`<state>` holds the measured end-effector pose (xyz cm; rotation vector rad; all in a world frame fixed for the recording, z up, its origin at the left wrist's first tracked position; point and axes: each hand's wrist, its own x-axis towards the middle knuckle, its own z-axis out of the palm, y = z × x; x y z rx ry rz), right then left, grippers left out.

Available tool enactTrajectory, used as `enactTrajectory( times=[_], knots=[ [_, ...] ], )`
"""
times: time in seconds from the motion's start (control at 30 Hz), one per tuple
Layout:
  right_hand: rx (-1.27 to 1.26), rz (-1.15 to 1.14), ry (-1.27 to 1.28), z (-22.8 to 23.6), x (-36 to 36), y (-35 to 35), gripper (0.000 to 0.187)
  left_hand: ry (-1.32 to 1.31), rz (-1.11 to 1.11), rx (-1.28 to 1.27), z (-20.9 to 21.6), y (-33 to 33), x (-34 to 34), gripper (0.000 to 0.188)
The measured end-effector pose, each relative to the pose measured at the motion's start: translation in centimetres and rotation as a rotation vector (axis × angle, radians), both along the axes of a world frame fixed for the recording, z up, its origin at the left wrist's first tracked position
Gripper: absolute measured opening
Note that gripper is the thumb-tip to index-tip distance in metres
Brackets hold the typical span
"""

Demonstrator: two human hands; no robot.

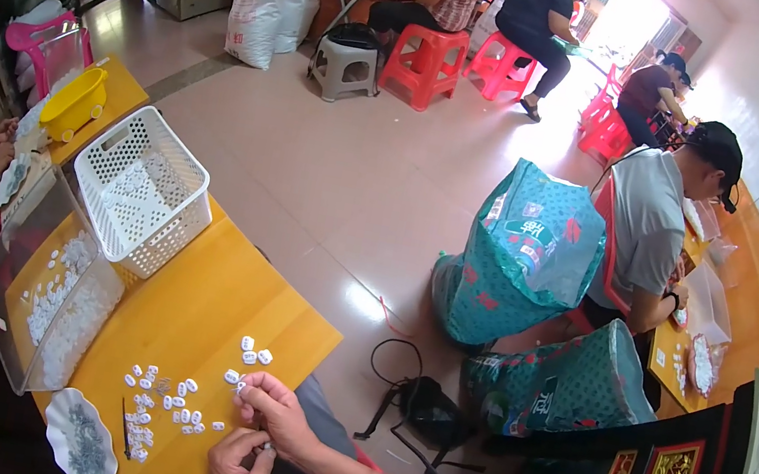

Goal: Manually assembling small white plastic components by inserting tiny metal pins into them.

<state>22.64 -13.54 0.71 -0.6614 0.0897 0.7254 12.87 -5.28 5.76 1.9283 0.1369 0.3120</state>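
My right hand [275,414] pinches a small white plastic piece between thumb and forefinger, over the edge of a yellow wooden table [254,316]. Just below it my left hand [237,468] is closed, thumb against forefinger; a tiny greyish thing shows at the fingertips, too small to name. Beside the right fingertips lies a white oval piece with dark marks [232,377]. A few similar pieces [249,356] sit a little farther off. To the left, many more white pieces [140,423] are spread out in loose rows, with a thin dark stick-like tool [125,428] alongside.
A scalloped white dish [55,434] holds small greyish parts. Behind it stand a clear bin [14,350] of white pieces and a white perforated basket [184,248]. Teal bags [465,298] and a black bag [435,411] are on the floor. Several people sit working nearby.
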Motion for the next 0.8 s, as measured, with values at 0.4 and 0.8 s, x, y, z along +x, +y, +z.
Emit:
enactTrajectory(
  times=[0.4, 0.8],
  knots=[
    [-0.037, 0.043, -0.055, 0.3, -0.6, 0.3, 0.008, 0.146, 0.141, -0.067, 0.2, 2.6, -1.7, 0.013],
    [-0.206, 0.078, -0.260, 1.8, -0.8, -0.3, 0.008, 0.075, 0.257, -0.277, -0.6, 6.0, -0.6, 0.020]
  ],
)
